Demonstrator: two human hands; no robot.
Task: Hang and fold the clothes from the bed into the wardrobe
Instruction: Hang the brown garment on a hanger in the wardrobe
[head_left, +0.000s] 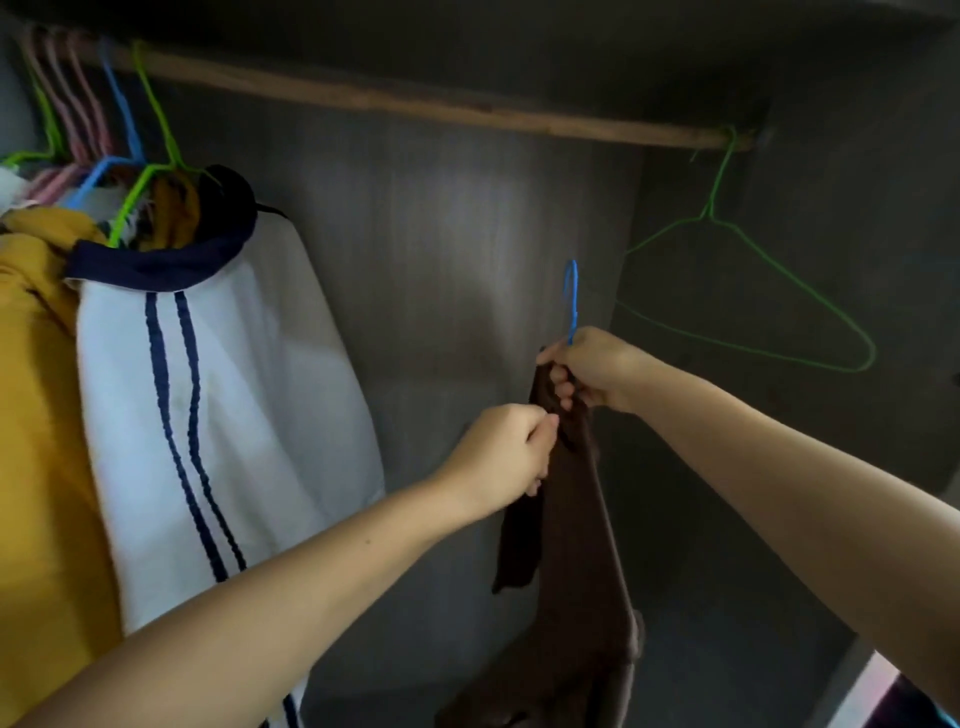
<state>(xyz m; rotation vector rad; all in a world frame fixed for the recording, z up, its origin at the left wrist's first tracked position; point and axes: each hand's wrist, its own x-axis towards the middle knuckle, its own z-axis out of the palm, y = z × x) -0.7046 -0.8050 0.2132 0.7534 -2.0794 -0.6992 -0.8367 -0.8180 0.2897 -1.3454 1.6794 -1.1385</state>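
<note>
Your right hand (587, 371) is curled round the neck of a blue hanger (572, 301), whose hook sticks up free, well below the wooden rail (415, 106). The brown garment (566, 571) droops from that hanger down toward the wardrobe floor. Your left hand (506, 454) pinches the brown cloth just under your right one.

To your left the rail is crowded: pink hangers (78, 98), another blue one and green ones carry clothes packed close, among them a yellow garment (36, 415) at the edge of view and a white garment (234, 415) with a navy collar and two navy stripes, hanging nearest to your left arm. At the far right end of the rail an empty green hanger (748, 296) hangs against the dark side panel (857, 208).

Between the white garment and the green hanger you have a long bare stretch of rail, with the grey back panel (441, 249) behind it; the brown garment hangs in that gap, touching neither neighbour
</note>
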